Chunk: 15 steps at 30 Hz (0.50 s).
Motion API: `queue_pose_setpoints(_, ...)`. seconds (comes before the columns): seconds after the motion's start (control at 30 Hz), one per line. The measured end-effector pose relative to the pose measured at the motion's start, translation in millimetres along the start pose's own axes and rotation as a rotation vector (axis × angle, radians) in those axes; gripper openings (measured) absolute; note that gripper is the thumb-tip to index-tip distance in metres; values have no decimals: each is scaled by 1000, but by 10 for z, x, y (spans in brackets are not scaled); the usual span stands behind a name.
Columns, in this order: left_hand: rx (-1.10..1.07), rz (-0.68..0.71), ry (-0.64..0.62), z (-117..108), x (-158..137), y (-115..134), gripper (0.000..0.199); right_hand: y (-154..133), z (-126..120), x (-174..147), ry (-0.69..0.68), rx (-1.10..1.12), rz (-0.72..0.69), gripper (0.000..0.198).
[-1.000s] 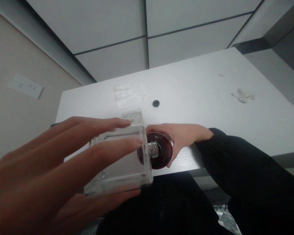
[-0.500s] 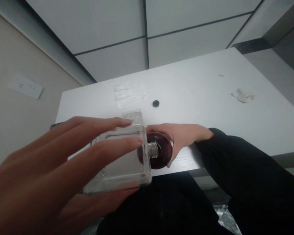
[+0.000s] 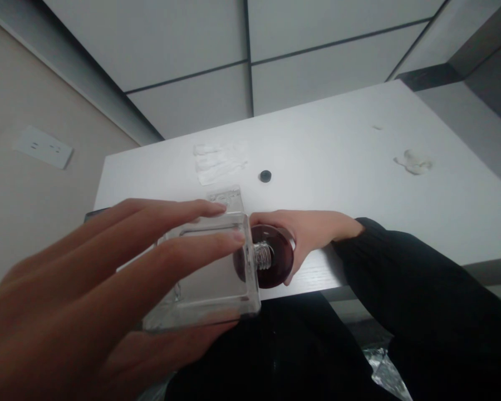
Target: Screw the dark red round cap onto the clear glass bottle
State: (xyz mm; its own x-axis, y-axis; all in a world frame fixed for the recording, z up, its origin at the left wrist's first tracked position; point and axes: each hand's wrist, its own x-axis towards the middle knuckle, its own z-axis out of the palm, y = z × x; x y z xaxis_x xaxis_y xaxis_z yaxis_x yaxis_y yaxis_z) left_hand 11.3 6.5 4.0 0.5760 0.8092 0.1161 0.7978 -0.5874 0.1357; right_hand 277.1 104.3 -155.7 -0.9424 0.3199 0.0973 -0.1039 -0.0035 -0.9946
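Observation:
Wrapped around a square clear glass bottle (image 3: 217,284), my left hand (image 3: 121,284) has its fingers along the upper side and its thumb side below. The bottle lies tilted on its side, its threaded neck pointing right. That neck overlaps a round, dark red vessel (image 3: 279,267), whose kind I cannot make out. I cannot tell whether the two touch. My right hand (image 3: 303,234) grips the dark red vessel from the far right side near the table's front edge. Behind the bottle stands another clear glass piece (image 3: 229,197), partly hidden by my left fingers.
On the white table (image 3: 325,161) lie a small black cap (image 3: 266,176), a flat white tissue (image 3: 217,164) and a crumpled tissue (image 3: 415,162). A dark object's edge (image 3: 94,214) shows behind my left hand. Cabinet panels (image 3: 192,50) rise behind; a socket (image 3: 45,147) is on the left wall.
The clear bottle has shifted very slightly to the right with my left hand. My right hand and the dark red vessel stay where they were.

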Motion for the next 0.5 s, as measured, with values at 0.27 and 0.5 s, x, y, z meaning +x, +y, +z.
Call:
queue_pose_setpoints(0.27, -18, -3, -12, -5, -7, 9, 55, -16, 7, -1, -1, 16, 0, 81)
queue_pose_setpoints(0.5, -53, 14, -20, -22, -31, -1, 50, -16, 7, 2, 1, 6, 6, 82)
